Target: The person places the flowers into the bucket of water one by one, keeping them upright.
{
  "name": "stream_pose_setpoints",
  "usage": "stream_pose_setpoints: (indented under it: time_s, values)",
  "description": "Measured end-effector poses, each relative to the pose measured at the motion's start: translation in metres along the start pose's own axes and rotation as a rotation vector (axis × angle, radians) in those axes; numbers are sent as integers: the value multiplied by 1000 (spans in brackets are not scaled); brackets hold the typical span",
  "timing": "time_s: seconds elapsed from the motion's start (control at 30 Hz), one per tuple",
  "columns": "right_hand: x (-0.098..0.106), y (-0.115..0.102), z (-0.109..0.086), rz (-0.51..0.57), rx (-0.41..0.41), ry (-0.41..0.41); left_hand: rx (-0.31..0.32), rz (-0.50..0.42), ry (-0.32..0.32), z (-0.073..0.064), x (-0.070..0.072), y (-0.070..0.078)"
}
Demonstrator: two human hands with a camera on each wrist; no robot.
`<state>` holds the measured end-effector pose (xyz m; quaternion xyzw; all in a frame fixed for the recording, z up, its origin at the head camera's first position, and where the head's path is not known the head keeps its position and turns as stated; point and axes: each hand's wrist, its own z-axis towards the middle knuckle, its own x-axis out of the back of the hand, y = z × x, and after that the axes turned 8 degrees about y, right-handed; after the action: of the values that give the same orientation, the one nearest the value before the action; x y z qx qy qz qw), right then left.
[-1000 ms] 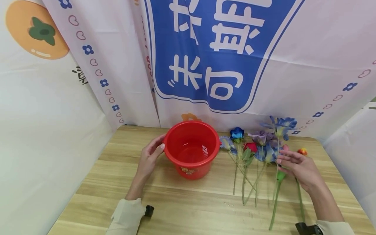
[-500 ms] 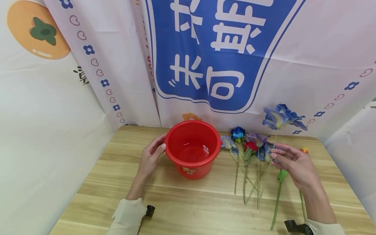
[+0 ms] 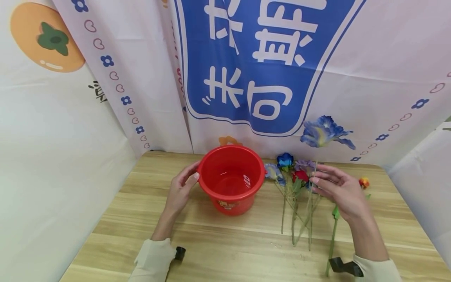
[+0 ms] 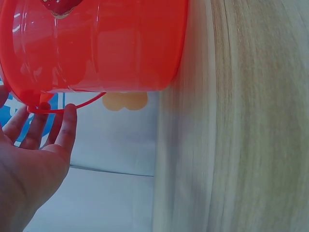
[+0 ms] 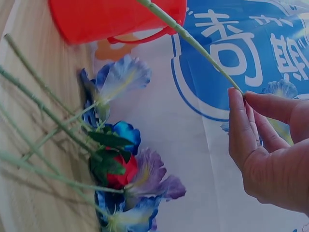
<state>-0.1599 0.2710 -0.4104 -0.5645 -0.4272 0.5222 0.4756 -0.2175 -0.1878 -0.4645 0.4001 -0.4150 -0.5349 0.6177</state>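
Observation:
My left hand (image 3: 179, 192) holds the red bucket (image 3: 231, 203) at the left side of its rim, thumb on the near side. In the left wrist view the fingers (image 4: 68, 126) of that hand touch the thin red handle (image 4: 89, 100) under the rim. My right hand (image 3: 343, 192) pinches the green stem (image 5: 195, 43) of an artificial blue iris (image 3: 325, 132) between thumb and fingertips. The bloom stands upright above the hand, partly hidden behind it in the right wrist view. Inside, the visible part of the bucket holds no flowers.
Several artificial flowers lie right of the bucket: a blue rose (image 3: 285, 159), a red rose (image 3: 300, 176), a purple bloom (image 3: 305, 166) and a pale blue iris (image 3: 275, 174). An orange-red flower (image 3: 364, 182) lies farther right. Printed cloth (image 3: 158, 125) hangs behind the wooden table (image 3: 225, 250).
My right hand has lifted the blue iris off the table area and carried it up and left toward the bucket. The left hand and bucket have stayed in place.

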Motion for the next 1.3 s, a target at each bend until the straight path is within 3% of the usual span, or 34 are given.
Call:
stream_pose_setpoints:
  time_s: [0.2, 0.7, 1.3]
  values:
    - [-12, -6, 4, -35, 6, -16, -35, -20, 16, 1, -1, -1]
    - [-49, -22, 19, -130, 52, -51, -42, 1, 13, 0, -1, 1]
    - [-110, -42, 51, -267, 113, -129, -45, 12, 12, -1, -1, -1]
